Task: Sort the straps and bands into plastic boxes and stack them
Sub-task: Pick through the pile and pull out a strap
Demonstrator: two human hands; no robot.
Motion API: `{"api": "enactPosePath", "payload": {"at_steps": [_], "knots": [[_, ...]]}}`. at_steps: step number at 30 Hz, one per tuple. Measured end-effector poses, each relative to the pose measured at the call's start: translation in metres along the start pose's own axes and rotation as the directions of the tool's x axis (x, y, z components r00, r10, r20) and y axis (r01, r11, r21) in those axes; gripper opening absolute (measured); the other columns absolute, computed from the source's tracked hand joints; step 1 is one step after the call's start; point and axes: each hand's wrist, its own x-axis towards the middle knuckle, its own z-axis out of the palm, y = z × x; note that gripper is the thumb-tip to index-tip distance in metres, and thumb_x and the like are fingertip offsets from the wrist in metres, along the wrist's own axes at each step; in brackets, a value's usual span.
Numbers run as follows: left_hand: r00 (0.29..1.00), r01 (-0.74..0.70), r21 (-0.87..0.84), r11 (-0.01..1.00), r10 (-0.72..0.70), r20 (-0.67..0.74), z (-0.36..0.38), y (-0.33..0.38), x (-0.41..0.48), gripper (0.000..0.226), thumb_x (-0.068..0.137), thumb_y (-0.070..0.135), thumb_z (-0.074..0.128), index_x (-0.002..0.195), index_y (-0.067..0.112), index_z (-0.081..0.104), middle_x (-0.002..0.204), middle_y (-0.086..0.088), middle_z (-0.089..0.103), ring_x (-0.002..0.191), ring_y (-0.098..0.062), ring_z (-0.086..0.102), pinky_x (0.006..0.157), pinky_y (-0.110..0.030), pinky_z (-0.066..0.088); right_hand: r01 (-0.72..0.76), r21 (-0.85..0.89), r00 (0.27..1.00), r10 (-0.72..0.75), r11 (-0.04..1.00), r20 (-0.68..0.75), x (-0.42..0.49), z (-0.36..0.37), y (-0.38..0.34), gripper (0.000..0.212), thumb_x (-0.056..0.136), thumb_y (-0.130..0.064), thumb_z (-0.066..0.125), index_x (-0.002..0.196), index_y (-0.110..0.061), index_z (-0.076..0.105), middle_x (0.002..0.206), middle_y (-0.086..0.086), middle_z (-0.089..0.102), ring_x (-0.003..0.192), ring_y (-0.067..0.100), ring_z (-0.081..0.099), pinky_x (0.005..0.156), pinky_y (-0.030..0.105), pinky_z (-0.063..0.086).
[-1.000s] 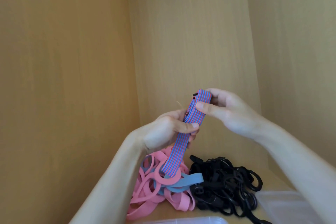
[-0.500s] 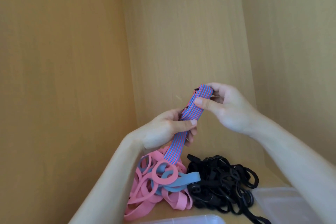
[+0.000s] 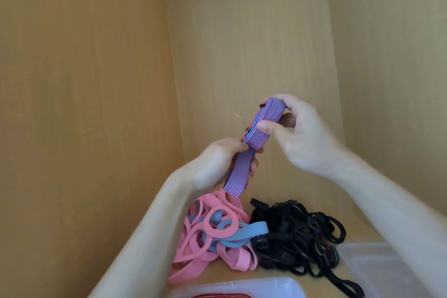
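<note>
Two bare hands hold a blue-and-red striped strap (image 3: 262, 123) up in the air inside a light wooden cabinet (image 3: 242, 31). The right hand (image 3: 300, 133) pinches the strap's folded upper bundle, thumb across the front and fingers curled behind. The left hand (image 3: 217, 164), lower down, grips the strap just under that bundle with its fingers wrapped round it. A loose tail of strap hangs from the left hand towards the shelf; whether its end touches anything below cannot be told.

Directly beneath the hands, on the cabinet floor (image 3: 268, 274), lies a tangled heap of pink bands (image 3: 193, 251) with a pale blue band (image 3: 244, 233) woven through it. Touching its right side is a heap of black straps (image 3: 297, 237), some with plastic buckles. A clear plastic box (image 3: 244, 286) sits at the near edge, with something red (image 3: 217, 295) just visible inside. A second clear box (image 3: 377, 271) stands at the lower right, beside the black heap.
</note>
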Motion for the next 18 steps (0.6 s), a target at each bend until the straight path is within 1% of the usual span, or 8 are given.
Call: {"api": "enactPosePath", "payload": {"at_steps": [2,5,7,9,12,14,16,18], "knots": [[0.999,-0.039,0.032,0.999,0.040,-0.019,-0.001,-0.001,-0.003,0.032,0.106,0.005,0.027,0.108,0.000,0.059,0.066,-0.006,0.060,0.051,-0.017,0.056,0.052,-0.028,0.051,0.021,-0.017,1.000,-0.021,1.000,-0.005,0.000,-0.002,-0.002,0.028,0.089,-0.020,0.074,0.109,-0.031,0.059,0.098,-0.019,0.069,0.087,0.004,0.068,0.075,0.008,0.045],[0.993,-0.113,0.070,0.991,0.116,-0.038,-0.002,-0.002,-0.010,0.030,0.108,0.002,0.033,0.119,-0.012,0.056,0.077,-0.011,0.062,0.059,-0.021,0.060,0.063,-0.032,0.055,0.058,-0.028,0.998,-0.059,0.998,-0.002,0.000,-0.003,-0.005,0.030,0.089,-0.016,0.074,0.114,-0.027,0.059,0.101,-0.019,0.068,0.090,0.001,0.067,0.078,0.004,0.042],[0.986,-0.147,0.092,0.985,0.153,-0.059,-0.003,-0.001,-0.011,0.028,0.107,0.000,0.036,0.121,-0.016,0.054,0.082,-0.016,0.062,0.062,-0.024,0.062,0.067,-0.033,0.057,0.086,-0.038,0.996,-0.086,0.996,-0.008,0.000,-0.003,-0.007,0.032,0.089,-0.015,0.074,0.116,-0.026,0.059,0.103,-0.020,0.067,0.091,-0.002,0.066,0.079,0.002,0.040],[0.983,-0.167,0.099,0.981,0.173,-0.063,-0.003,0.000,-0.013,0.027,0.106,0.000,0.039,0.120,-0.016,0.055,0.086,-0.018,0.064,0.064,-0.025,0.066,0.068,-0.034,0.059,0.121,-0.051,0.992,-0.122,0.991,-0.016,-0.001,-0.002,-0.007,0.035,0.089,-0.014,0.074,0.118,-0.025,0.058,0.104,-0.023,0.065,0.092,-0.007,0.063,0.079,0.000,0.038],[0.978,-0.176,0.148,0.973,0.189,-0.082,-0.005,0.002,-0.016,0.022,0.105,0.002,0.045,0.116,-0.007,0.062,0.089,-0.016,0.071,0.067,-0.024,0.071,0.068,-0.034,0.060,0.175,-0.091,0.984,-0.178,0.980,-0.024,-0.001,0.001,-0.003,0.038,0.088,-0.013,0.074,0.123,-0.018,0.059,0.104,-0.025,0.062,0.093,-0.013,0.060,0.083,0.001,0.038],[0.975,-0.180,0.172,0.969,0.199,-0.098,-0.006,0.003,-0.017,0.020,0.103,0.002,0.049,0.114,-0.002,0.065,0.093,-0.016,0.074,0.071,-0.024,0.073,0.070,-0.035,0.061,0.223,-0.132,0.973,-0.229,0.966,-0.028,-0.001,0.003,-0.001,0.040,0.086,-0.017,0.074,0.124,-0.017,0.059,0.106,-0.022,0.062,0.096,-0.011,0.059,0.087,0.006,0.041],[0.978,-0.178,0.142,0.974,0.191,-0.083,-0.007,0.005,-0.017,0.021,0.102,0.000,0.050,0.117,-0.004,0.064,0.100,-0.020,0.074,0.080,-0.028,0.075,0.075,-0.035,0.062,0.277,-0.182,0.958,-0.286,0.944,-0.027,-0.002,0.004,0.001,0.042,0.084,-0.023,0.072,0.124,-0.018,0.058,0.108,-0.015,0.062,0.100,-0.001,0.059,0.093,0.021,0.046],[0.981,-0.178,0.088,0.980,0.184,-0.060,-0.007,0.004,-0.015,0.024,0.101,-0.003,0.051,0.122,-0.007,0.060,0.107,-0.024,0.073,0.090,-0.033,0.074,0.081,-0.038,0.062,0.325,-0.220,0.941,-0.337,0.920,-0.018,-0.003,0.005,0.002,0.042,0.083,-0.025,0.071,0.123,-0.021,0.058,0.110,-0.013,0.062,0.101,0.008,0.060,0.092,0.033,0.049]]}}
